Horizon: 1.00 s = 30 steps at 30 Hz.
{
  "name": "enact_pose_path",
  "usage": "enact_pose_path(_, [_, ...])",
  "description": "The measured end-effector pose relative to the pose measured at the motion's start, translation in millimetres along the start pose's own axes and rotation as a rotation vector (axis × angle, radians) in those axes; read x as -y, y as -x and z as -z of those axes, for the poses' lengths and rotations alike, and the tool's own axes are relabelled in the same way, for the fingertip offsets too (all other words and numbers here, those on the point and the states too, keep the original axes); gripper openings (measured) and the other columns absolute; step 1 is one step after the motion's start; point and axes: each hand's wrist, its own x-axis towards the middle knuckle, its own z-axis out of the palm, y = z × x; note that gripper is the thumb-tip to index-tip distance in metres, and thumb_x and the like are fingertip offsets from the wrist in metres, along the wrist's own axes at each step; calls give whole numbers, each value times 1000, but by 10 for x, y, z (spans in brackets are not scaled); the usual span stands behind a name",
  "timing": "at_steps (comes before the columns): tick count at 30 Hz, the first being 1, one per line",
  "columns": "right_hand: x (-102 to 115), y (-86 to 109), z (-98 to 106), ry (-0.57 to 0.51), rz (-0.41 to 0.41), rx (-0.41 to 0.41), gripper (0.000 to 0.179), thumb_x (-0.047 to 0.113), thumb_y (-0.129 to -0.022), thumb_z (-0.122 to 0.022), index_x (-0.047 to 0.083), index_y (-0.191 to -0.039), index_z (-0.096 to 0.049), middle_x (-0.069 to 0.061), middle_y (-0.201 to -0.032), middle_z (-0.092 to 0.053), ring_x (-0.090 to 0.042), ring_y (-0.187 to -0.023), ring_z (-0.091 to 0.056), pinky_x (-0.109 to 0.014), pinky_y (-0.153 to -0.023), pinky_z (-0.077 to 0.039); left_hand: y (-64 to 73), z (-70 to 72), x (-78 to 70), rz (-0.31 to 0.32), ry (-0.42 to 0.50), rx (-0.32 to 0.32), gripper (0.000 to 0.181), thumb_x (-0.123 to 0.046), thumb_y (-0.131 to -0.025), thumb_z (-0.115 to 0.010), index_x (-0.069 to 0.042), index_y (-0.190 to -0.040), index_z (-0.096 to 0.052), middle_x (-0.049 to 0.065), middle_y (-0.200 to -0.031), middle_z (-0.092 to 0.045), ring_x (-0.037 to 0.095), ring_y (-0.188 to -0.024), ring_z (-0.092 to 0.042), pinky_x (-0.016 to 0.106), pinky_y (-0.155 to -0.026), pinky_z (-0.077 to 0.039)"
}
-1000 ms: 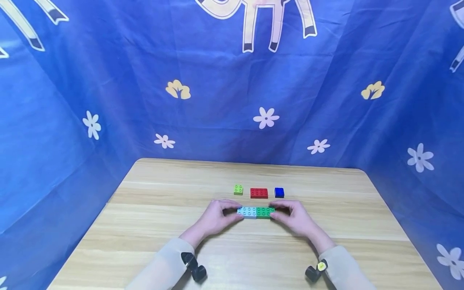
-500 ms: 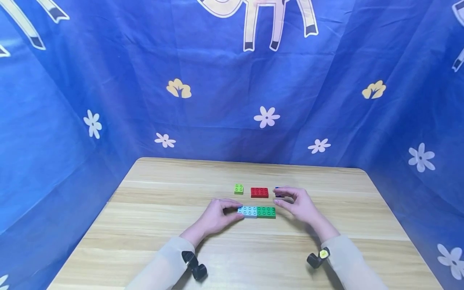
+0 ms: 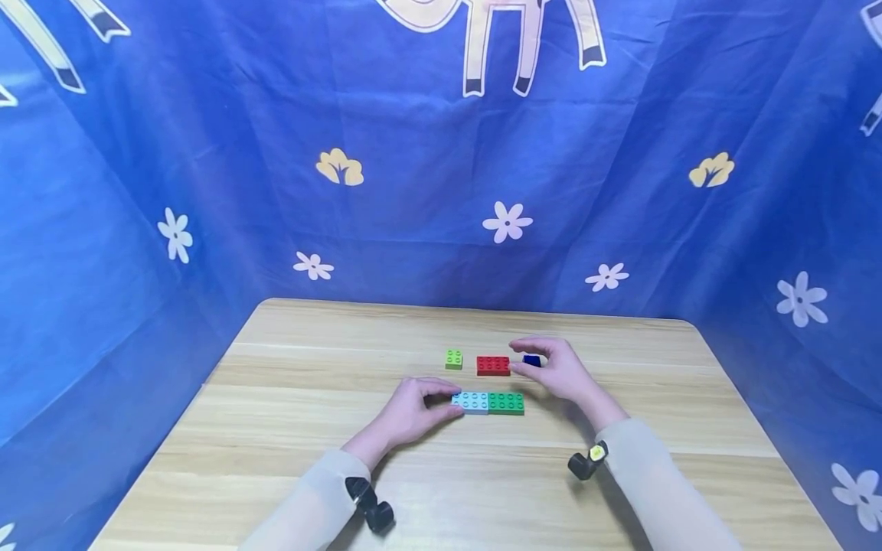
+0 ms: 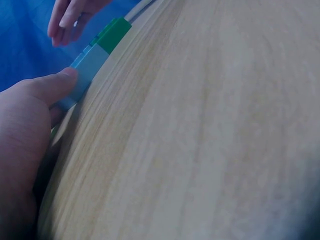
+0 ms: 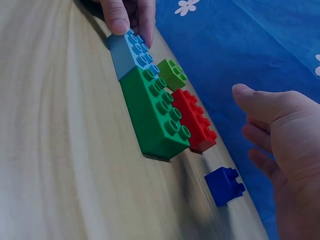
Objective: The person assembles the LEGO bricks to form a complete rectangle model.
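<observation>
My left hand point(image 3: 406, 419) pinches the left end of a light blue toy brick point(image 3: 472, 403) between thumb and fingers. A green brick point(image 3: 506, 404) lies end to end with it, touching, as the left wrist view also shows. Behind them, my right hand point(image 3: 561, 371) hovers over the table with thumb and fingers parted, holding nothing. Nearest to it are a small dark blue brick point(image 5: 222, 186), partly hidden in the head view, and a red brick point(image 5: 192, 121).
A small lime green brick point(image 3: 453, 360) stands left of the red one. All the bricks are on a wooden table point(image 3: 468, 490). Blue patterned cloth point(image 3: 413, 229) hangs behind the table and at both sides.
The right hand has let go of the green brick, risen, and moved away toward the back row, then a little left above the dark blue brick. The left hand has stayed on the light blue brick.
</observation>
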Motion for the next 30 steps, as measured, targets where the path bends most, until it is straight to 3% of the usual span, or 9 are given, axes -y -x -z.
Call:
enact_pose_path(7, [-54,-135,-65,65,17,66,50,28,-89,-89,3,-130,-74,-4,-127,-74,-26,-126,-65,-47,-113,-47,-4,-6,1,11,0,9,40,-36,-88,-89,-18,-122,-80,-4,-123,-76,14,-117,-68,40,-109,-50])
enact_pose_path(19, [-111,-199,-153,138,-24,144,54,30,-87,-90,4,-131,-73,-8,-127,-74,-30,-125,-65,-52,-113,-45,-2,9,-1,27,-19,9,41,-38,-88,-88,-19,-123,-80,-3,-124,-76,15,-118,-68,42,-109,-49])
enact_pose_path(30, [-138,-208,-189,166,-10,139,45,23,-87,-90,4,-125,-77,-6,-118,-76,-28,-117,-68,-50,-110,-48,-5,-3,-1,6,-6,-1,39,-37,-89,-88,-17,-121,-80,-3,-121,-76,18,-116,-69,44,-106,-52])
